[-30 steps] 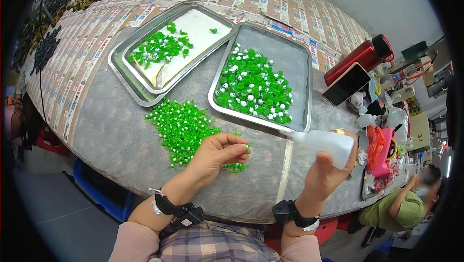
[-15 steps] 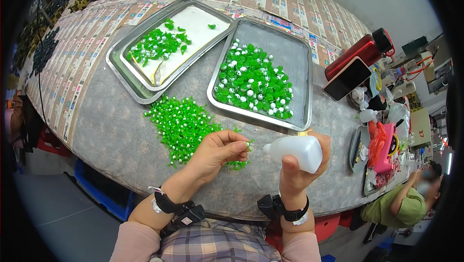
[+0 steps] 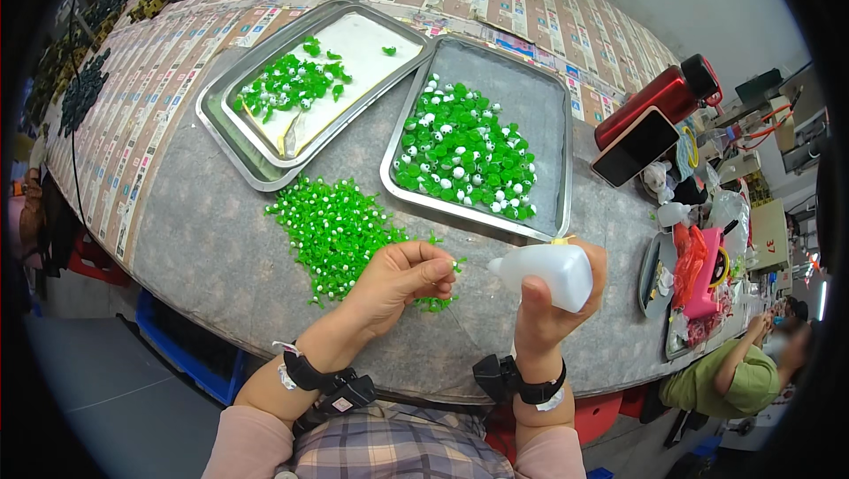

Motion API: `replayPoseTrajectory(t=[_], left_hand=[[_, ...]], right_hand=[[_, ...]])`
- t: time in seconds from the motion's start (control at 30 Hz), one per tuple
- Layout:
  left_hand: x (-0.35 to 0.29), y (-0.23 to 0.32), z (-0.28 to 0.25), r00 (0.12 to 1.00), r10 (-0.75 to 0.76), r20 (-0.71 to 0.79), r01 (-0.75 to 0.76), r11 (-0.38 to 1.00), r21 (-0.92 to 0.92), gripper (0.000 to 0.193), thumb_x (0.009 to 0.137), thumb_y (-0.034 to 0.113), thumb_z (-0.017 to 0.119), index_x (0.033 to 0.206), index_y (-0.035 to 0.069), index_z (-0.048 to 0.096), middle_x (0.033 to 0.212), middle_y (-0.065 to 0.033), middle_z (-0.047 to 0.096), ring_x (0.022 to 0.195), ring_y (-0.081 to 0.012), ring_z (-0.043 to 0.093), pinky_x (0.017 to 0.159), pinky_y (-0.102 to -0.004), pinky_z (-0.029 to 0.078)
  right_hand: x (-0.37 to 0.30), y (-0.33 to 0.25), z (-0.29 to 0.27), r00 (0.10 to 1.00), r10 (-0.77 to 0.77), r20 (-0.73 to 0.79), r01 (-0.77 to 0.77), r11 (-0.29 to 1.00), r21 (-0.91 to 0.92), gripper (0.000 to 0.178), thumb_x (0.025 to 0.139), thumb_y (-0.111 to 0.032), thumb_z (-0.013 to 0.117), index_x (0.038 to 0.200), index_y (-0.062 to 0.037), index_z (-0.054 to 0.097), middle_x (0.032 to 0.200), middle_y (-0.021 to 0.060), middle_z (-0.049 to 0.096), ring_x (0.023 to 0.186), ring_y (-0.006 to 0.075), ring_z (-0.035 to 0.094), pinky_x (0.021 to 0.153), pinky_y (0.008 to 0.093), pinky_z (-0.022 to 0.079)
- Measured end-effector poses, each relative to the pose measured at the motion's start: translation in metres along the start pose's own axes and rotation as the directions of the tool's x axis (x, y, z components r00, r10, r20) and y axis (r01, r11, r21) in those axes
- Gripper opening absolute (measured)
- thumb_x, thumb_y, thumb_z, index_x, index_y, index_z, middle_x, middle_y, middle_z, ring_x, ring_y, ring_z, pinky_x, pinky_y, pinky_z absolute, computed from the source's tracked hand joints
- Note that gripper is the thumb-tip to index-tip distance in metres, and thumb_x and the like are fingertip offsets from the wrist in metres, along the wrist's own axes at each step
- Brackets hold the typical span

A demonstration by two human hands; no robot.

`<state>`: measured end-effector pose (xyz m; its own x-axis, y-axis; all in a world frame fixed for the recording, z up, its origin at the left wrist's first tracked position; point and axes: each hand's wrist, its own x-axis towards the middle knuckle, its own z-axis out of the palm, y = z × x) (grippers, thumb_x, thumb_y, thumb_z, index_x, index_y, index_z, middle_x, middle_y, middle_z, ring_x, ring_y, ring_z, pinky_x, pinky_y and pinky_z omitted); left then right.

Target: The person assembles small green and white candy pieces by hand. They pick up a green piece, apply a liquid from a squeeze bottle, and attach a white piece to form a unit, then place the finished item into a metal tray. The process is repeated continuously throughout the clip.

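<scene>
Between thumb and fingertips, my left hand (image 3: pixel 402 280) pinches a small green plastic piece (image 3: pixel 458 264). My right hand (image 3: pixel 557 306) is wrapped round a white squeeze bottle (image 3: pixel 548 274), tilted so that its narrow nozzle points left at the green piece, a short gap away. Beside and behind my left hand lies a pile of small green pieces with white dots (image 3: pixel 332 227) on the table. Beyond my hands, a metal tray (image 3: pixel 564 125) holds many green parts and white ball-shaped parts with dark spots (image 3: pixel 460 147).
At the back left, stacked metal trays (image 3: pixel 209 116) carry a white sheet and green-and-white pieces (image 3: pixel 296 81). A red flask (image 3: pixel 650 103) and a phone (image 3: pixel 635 146) stand to the right, near a pink container (image 3: pixel 705 275) and clutter. Another person (image 3: pixel 738 368) sits at the far right.
My right hand has drawn the bottle slightly right, so its nozzle is farther from the green piece. My left hand stays almost still.
</scene>
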<state>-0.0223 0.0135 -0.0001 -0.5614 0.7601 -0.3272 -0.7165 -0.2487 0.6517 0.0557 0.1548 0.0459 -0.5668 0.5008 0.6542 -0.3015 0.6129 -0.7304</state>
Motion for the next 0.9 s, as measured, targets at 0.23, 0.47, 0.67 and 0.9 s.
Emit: replayPoseTrajectory(t=[0.23,0.47,0.67,0.9], left_hand=[[-0.001,-0.002,0.002,0.972,0.233,-0.018,-0.224,0.951,0.212,0.011,0.075,0.006,0.058,0.085,0.001,0.057,0.077,-0.0047,0.059,0.071,-0.0098,0.055,0.066,-0.0216,0.045],[-0.002,-0.002,0.004,0.949,0.314,-0.033,-0.293,0.915,0.279,0.01,0.074,0.0,0.058,0.083,0.001,0.057,0.078,-0.0052,0.059,0.072,-0.0112,0.056,0.067,-0.023,0.046],[-0.003,-0.003,0.002,0.951,0.309,-0.021,-0.293,0.919,0.264,0.012,0.074,0.004,0.059,0.086,0.002,0.058,0.079,-0.0025,0.058,0.072,-0.0065,0.053,0.065,-0.0182,0.042],[-0.003,-0.002,0.003,0.95,0.304,-0.077,-0.278,0.929,0.243,0.012,0.075,0.005,0.058,0.086,0.001,0.056,0.077,-0.0044,0.058,0.071,-0.0084,0.055,0.065,-0.0195,0.044]], right_hand=[[0.0,-0.001,-0.005,0.999,-0.002,-0.05,0.007,0.995,0.104,0.051,0.06,-0.036,0.072,0.09,-0.0022,0.048,0.076,0.0052,0.049,0.066,0.0163,0.047,0.067,0.0313,0.038],[-0.001,0.003,-0.004,0.999,-0.032,0.005,0.032,0.997,0.066,0.049,0.061,-0.032,0.072,0.09,-0.002,0.048,0.076,0.0055,0.048,0.065,0.0163,0.047,0.06,0.0287,0.038],[-0.003,0.001,-0.003,0.993,0.036,-0.108,-0.028,0.997,0.078,0.049,0.062,-0.033,0.071,0.09,-0.0014,0.047,0.076,0.0061,0.048,0.066,0.0163,0.047,0.06,0.0285,0.039],[0.035,0.03,-0.057,0.902,0.394,-0.174,-0.387,0.919,0.078,0.031,0.074,-0.014,0.061,0.095,0.0004,0.044,0.083,0.0055,0.049,0.074,0.0112,0.05,0.064,0.0224,0.04]])
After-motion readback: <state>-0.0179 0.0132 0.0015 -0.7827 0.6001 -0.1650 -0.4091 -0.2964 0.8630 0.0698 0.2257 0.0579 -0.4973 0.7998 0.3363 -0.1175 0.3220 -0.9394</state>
